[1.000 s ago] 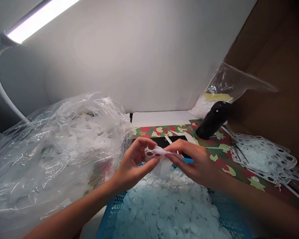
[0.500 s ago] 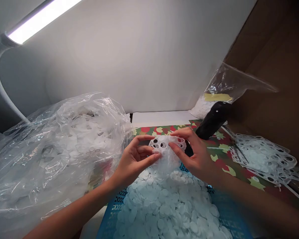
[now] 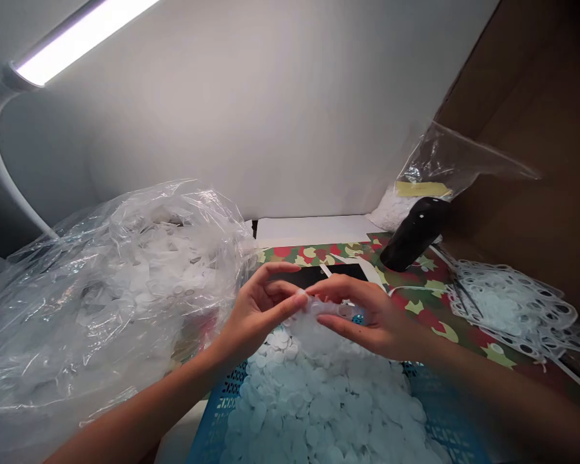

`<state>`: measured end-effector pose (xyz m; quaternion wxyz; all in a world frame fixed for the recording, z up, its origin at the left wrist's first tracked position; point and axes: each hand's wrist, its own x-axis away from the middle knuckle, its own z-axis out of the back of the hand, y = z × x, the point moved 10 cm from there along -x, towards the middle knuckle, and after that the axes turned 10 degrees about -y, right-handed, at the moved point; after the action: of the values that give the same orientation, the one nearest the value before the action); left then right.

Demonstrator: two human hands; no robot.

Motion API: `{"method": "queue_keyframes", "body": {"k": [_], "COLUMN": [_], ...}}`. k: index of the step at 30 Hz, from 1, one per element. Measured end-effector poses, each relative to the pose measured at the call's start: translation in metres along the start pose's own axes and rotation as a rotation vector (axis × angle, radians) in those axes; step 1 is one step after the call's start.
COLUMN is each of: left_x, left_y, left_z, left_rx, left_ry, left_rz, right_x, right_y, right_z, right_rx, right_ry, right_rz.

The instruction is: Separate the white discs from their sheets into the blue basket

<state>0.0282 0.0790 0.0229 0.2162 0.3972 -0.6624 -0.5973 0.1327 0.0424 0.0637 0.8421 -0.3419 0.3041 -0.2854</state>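
Between my two hands is a translucent white sheet with round holes (image 3: 336,309), held above a heap of small round white discs (image 3: 319,393). My left hand (image 3: 265,306) pinches its left end between thumb and fingers. My right hand (image 3: 367,312) grips it from the right, fingers over the top and thumb below. Part of the sheet is hidden behind the fingers. The discs fill a blue perforated basket (image 3: 217,406) under my hands.
A large clear plastic bag (image 3: 125,290) with white pieces lies left. To the right are a black cylindrical object (image 3: 410,235), a pile of holed white sheets (image 3: 512,309) and a clear bag with a yellow label (image 3: 423,189). A lamp (image 3: 82,42) hangs upper left.
My right hand has moved down and tilted the holed sheet, which now shows more edge-on. A black flat surface behind it has come into view. My left hand stays nearly in place.
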Motion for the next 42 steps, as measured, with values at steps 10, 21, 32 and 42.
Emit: {"method": "queue_keyframes", "body": {"k": [10,21,32,42], "left_x": [0.003,-0.001,0.002,-0.002], "left_y": [-0.010,-0.025,-0.022,-0.021], "left_z": [-0.022,-0.023,-0.031,-0.036], "left_rx": [0.081,0.246,0.384,0.444], "left_ry": [-0.215,-0.266,-0.311,-0.361], "left_rz": [0.097,0.208,0.256,0.315], "right_x": [0.000,-0.002,-0.005,-0.002], "right_y": [0.039,0.030,0.019,0.040], "right_z": [-0.023,-0.010,-0.018,-0.023], "right_rx": [-0.596,-0.673,-0.981,-1.011], "right_ry": [-0.202,-0.110,-0.193,-0.135], "right_rz": [-0.272,-0.124,-0.012,-0.211]}}
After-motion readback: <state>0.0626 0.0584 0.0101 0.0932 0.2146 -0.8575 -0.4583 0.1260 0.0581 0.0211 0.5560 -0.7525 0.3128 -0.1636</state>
